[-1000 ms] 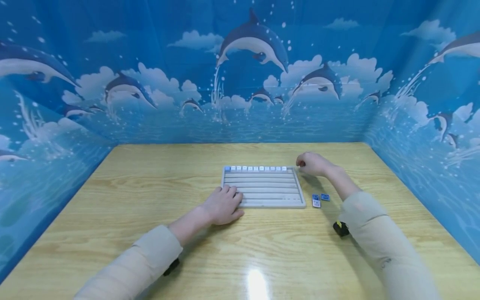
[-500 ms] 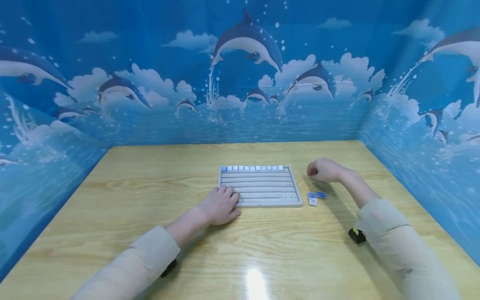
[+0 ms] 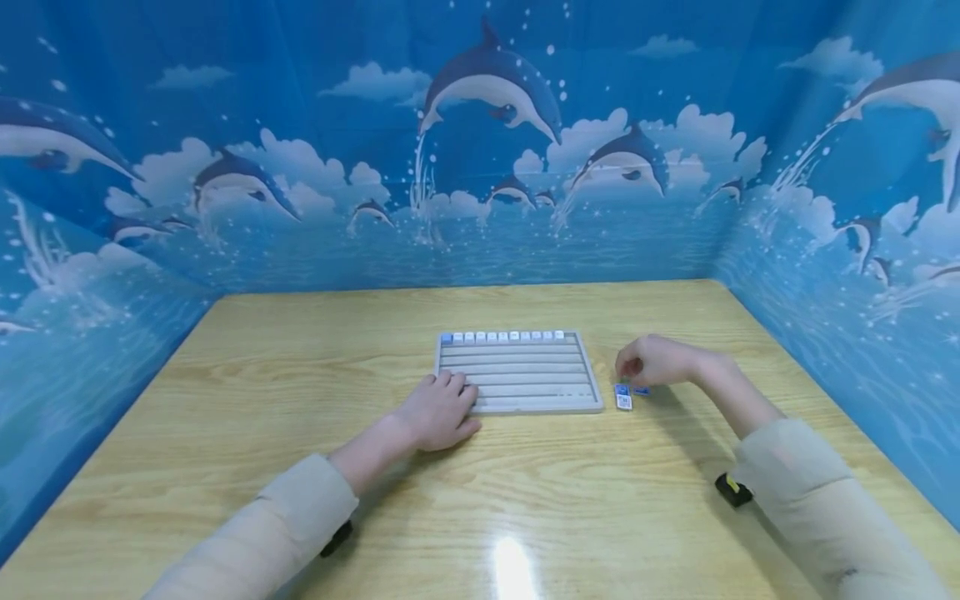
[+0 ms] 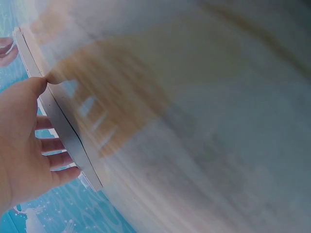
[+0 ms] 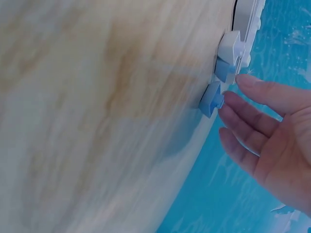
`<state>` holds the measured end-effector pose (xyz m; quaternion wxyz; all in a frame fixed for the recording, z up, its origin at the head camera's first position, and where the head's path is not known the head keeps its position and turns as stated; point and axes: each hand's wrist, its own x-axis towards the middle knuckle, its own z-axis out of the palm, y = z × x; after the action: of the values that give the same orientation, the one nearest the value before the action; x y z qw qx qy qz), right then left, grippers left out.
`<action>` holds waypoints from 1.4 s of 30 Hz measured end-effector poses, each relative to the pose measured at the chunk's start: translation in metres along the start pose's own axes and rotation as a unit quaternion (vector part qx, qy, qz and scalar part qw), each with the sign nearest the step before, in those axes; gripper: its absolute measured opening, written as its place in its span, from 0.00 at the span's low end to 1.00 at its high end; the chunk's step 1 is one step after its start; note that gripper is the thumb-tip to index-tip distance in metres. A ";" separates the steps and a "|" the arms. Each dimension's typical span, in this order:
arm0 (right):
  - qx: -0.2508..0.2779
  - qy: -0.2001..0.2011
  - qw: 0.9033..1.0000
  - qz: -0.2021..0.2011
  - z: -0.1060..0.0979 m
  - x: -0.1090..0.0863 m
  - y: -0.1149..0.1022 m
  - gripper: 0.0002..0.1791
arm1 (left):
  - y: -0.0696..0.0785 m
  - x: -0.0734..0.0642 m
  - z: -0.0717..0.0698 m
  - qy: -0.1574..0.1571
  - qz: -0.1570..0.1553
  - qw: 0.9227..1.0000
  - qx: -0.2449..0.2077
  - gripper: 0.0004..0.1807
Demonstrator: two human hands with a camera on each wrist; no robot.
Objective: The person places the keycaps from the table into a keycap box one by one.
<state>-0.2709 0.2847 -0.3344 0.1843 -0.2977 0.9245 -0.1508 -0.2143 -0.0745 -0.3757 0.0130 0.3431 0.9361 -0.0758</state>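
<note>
A pale grey tray (image 3: pixel 528 379) with long parallel grooves lies on the table, small keycaps (image 3: pixel 502 337) lined up along its far row; the leftmost is blue, the others white. My left hand (image 3: pixel 438 412) holds the tray's near left corner, fingers over it and thumb at the front wall, which shows as a grey strip (image 4: pixel 68 128) in the left wrist view. Right of the tray, my right hand (image 3: pixel 656 361) reaches down at the loose blue and white keycaps. In the right wrist view its thumb and index finger are apart, fingertips close beside a blue keycap (image 5: pixel 211 99).
The wood-grain table (image 3: pixel 360 533) is enclosed at the back and sides by a blue curtain (image 3: pixel 315 242) printed with dolphins. A black wrist device (image 3: pixel 733 490) shows under the right sleeve. Another loose white keycap (image 3: pixel 624 403) lies close to the tray's right edge.
My right hand has moved from the tray's far right corner, right and toward me, down to the loose keycaps. The left hand stays on the tray. The head view has shifted slightly.
</note>
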 end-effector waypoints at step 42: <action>0.018 0.078 0.996 -0.026 0.003 -0.008 -0.015 0.06 | 0.001 0.000 -0.001 -0.002 -0.002 1.000 -0.003 0.25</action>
<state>-0.2564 0.2774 -0.3292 0.1127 -0.3053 0.9253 -0.1946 -0.2134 -0.0737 -0.3747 0.0153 0.3415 0.9368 -0.0739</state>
